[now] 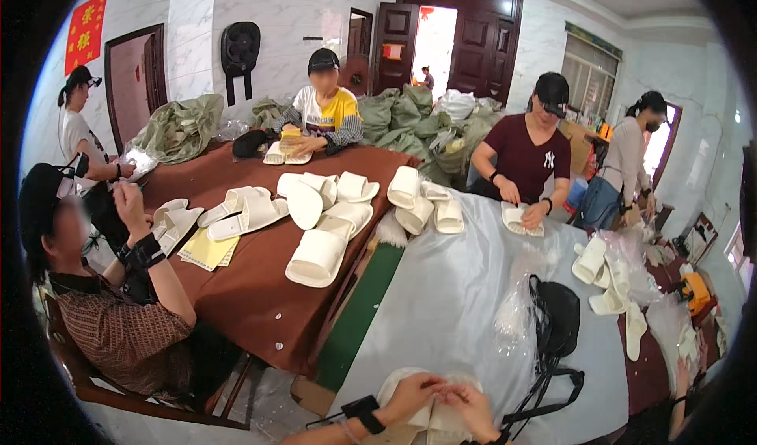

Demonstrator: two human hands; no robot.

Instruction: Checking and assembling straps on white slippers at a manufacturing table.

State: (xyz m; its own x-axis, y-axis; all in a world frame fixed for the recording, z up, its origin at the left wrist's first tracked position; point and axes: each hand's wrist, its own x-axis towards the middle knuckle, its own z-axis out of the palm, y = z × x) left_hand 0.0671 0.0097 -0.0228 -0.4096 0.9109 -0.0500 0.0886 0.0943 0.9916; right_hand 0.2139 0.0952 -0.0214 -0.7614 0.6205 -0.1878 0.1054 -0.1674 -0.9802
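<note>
We are in a bright room with pale marble walls (pixel 260 3), a dark wooden double door (pixel 465 19) standing open at the back and a red paper sign (pixel 85 31) on the left wall. Green sacks (pixel 410 110) are heaped along the far side.

Two surfaces fill the middle. On the left is a counter (pixel 252 295) under a brown cloth, strewn with many white slippers (pixel 319 248) and some yellow sheets (pixel 206 249). Against it on the right is our own counter (pixel 449 295), draped in a pale grey sheet, with a green strip (pixel 359 315) running between the two. On the grey sheet lie more white slippers at the far end (pixel 426 201) and at the right edge (pixel 603 275), some crumpled clear plastic (pixel 516 303), and a black strap bag (pixel 556 327).

Other people work around both counters: one in a yellow and white shirt (pixel 325 114) at the far end, one in a dark red shirt (pixel 524 153) handling a slipper, one in a brown patterned top (pixel 126 331) seated at the left.

At the lower edge, just in front of us on the grey sheet, lies a white slipper pair (pixel 430 417). Our left hand (pixel 410 398) and right hand (pixel 469 405) both rest on it, meeting at its middle. The fingers of each hand are drawn together and pinch the slipper's upper.
</note>
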